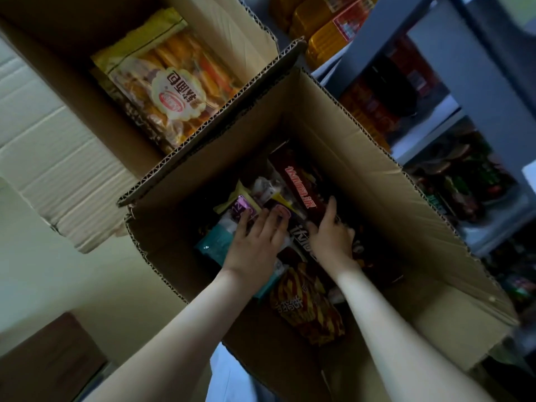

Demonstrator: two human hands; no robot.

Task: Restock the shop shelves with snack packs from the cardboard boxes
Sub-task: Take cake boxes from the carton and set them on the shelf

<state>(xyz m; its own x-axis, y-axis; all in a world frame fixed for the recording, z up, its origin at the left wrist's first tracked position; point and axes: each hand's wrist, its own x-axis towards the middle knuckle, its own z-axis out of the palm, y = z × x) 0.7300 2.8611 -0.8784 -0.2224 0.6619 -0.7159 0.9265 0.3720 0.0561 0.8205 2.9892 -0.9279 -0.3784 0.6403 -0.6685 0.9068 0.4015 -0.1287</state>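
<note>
Both my hands reach down into an open cardboard box (362, 158) full of mixed snack packs. My left hand (255, 242) lies flat, fingers spread, on a dark pack with white lettering (298, 236) and a purple pack (243, 206). My right hand (332, 233) has its fingers extended over a dark red pack (301, 184), its thumb pressing the dark pack's edge. A red-and-yellow striped pack (307, 309) lies nearer me in the box, and a teal pack (213, 245) sits at the left.
A second open box (237, 33) behind holds bread-roll packs (171, 88). Flattened cardboard (49, 158) leans at the left. Grey shop shelves (435, 120) on the right carry orange, red and dark packs. Another brown box (46, 358) sits at the lower left.
</note>
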